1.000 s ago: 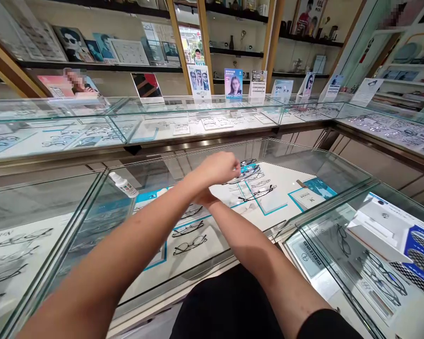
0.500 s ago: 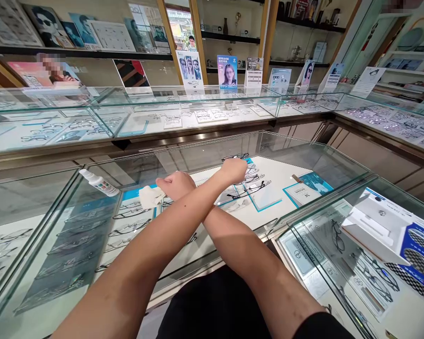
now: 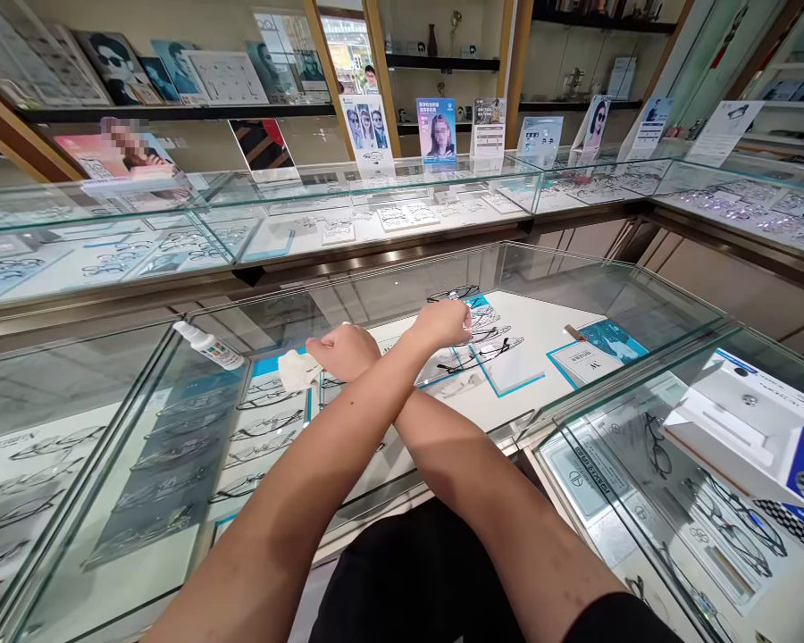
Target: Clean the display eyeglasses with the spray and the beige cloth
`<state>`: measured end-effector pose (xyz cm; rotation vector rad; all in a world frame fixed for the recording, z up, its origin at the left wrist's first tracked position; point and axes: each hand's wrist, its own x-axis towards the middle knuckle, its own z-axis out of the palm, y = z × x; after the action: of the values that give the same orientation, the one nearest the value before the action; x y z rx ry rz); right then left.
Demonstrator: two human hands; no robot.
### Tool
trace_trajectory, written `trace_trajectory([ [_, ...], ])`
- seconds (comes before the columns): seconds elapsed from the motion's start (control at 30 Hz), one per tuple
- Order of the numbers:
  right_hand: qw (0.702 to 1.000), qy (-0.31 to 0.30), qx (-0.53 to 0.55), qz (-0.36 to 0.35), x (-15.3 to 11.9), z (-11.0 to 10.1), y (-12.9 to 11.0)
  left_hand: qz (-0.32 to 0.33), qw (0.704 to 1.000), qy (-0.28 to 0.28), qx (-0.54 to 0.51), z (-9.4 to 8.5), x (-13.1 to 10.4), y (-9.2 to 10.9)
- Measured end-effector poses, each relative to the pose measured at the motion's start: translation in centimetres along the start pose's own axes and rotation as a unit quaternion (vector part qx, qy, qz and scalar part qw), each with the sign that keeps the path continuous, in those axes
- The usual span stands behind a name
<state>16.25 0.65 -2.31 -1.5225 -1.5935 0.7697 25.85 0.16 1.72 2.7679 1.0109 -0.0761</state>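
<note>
My forearms cross above a glass display case, the left over the right. My left hand [image 3: 444,322] is on the right side of the crossing, its fingers curled closed; what they hold, if anything, is hidden. Just beyond it shows a dark pair of eyeglasses [image 3: 453,294], and to its right more eyeglasses [image 3: 481,355] lie on a blue-edged tray inside the case. On the left side, my right hand [image 3: 346,350] is closed with a crumpled cream cloth [image 3: 298,371] at its fingers. A white spray bottle [image 3: 209,346] lies on its side on the glass, left of the cloth.
An open white-and-blue box [image 3: 743,420] sits on the glass at the right. A booklet [image 3: 584,361] lies inside the middle case. Behind runs another glass counter [image 3: 375,237] with eyeglasses and standing cards, such as a purple poster card [image 3: 437,134].
The view has turned slightly left, shifting the surroundings rightward. My arms stay crossed and both hands stay closed; the right hand and cloth have slid slightly left over the case.
</note>
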Motion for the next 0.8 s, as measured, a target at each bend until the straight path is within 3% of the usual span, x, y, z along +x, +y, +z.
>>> trace_trajectory([
  [0.17, 1.000, 0.019, 0.003, 0.011, -0.1, -0.3, -0.1, -0.054, 0.995, 0.079, -0.029, 0.7, 0.9, -1.2],
  [0.37, 0.997, 0.061, -0.048, -0.002, -0.5, -0.5, 0.3, -0.068, 0.996, 0.055, -0.021, 1.5, 2.0, -1.6],
  [0.47, 0.995, 0.053, -0.068, -0.048, -0.7, 0.0, 0.6, -0.063, 0.995, 0.063, -0.034, 2.0, 2.0, -2.1],
  [0.6, 0.994, 0.047, -0.083, -0.055, -0.7, 0.4, 0.9, -0.055, 0.993, 0.084, -0.061, 2.4, 1.9, -2.7],
  [0.8, 0.996, 0.044, -0.066, -0.047, -0.4, 0.1, 1.0, -0.052, 0.989, 0.096, -0.095, 1.7, 1.6, -1.8],
])
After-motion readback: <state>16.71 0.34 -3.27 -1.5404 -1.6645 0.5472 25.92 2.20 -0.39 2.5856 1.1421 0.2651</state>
